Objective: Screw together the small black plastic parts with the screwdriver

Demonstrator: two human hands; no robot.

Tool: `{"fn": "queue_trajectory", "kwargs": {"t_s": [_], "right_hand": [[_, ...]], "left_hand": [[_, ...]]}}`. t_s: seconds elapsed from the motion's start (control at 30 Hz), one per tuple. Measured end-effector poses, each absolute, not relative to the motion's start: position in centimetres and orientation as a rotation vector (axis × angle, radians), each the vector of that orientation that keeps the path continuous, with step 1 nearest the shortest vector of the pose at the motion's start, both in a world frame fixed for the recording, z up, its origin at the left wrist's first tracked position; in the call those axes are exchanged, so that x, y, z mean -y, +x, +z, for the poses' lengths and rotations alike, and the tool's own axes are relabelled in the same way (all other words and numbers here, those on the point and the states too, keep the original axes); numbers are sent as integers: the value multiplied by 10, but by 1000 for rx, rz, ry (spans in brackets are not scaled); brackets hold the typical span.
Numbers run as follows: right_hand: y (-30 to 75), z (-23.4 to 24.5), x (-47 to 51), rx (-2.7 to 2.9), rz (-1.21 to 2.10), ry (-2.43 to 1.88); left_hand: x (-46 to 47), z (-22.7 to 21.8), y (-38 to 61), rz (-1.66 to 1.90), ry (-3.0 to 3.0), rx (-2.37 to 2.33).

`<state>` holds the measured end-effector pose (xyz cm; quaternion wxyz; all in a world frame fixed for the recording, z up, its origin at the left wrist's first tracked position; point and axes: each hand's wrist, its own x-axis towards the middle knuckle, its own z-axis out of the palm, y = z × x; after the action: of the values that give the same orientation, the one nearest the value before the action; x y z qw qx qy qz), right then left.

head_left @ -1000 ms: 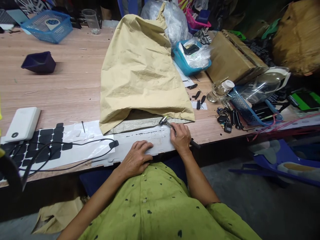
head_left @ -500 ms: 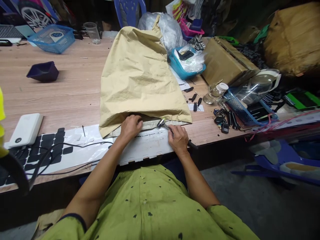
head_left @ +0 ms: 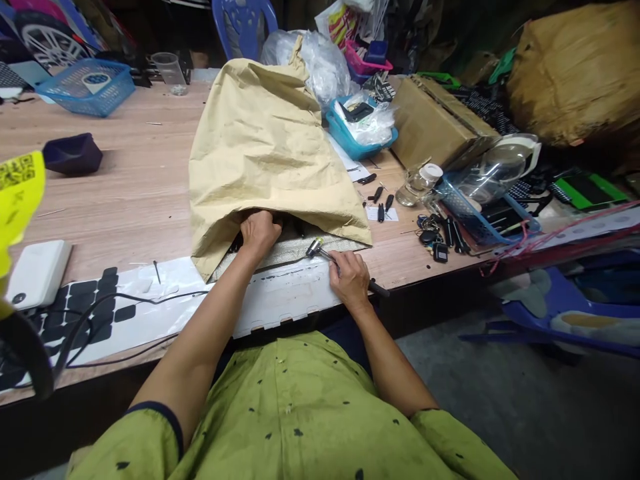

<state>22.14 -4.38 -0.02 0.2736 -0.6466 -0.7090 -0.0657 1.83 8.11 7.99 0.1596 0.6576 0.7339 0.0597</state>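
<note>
Left hand point(head_left: 261, 233): in the sack's point(head_left: 275, 147) mouth; I can't tell whether its fingers grip.
Sack: on the table point(head_left: 140, 173), mouth toward the near edge; I judge it soft, light, best pinched by the rim.
Hammer point(head_left: 315, 248): by that edge, probably head-heavy, stiff; hold mid-handle.
Right hand point(head_left: 350, 277): fingers clamped around the hammer.

Left hand point(head_left: 260, 232): moved toward 12 o'clock, from white board point(head_left: 280, 301) into mouth of tan bag point(head_left: 267, 140). Mouth, at the bag's 6 o'clock: raised, gaping wider than before
</note>
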Motion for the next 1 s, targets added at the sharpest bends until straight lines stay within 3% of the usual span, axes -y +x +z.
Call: {"fn": "queue_trajectory", "kwargs": {"t_s": [0.5,0.73,1.0], "right_hand": [[224,-3,42,1925,-251,-1713],[224,-5,42,1928,-226,-1736],[226,-4,42,1908,-189,-1746]], "left_hand": [[-67,63,20,-12,1968,-2045],[-36,69,0,213,2061,-1915],[18,37,-11,452,2145,-1505]]}}
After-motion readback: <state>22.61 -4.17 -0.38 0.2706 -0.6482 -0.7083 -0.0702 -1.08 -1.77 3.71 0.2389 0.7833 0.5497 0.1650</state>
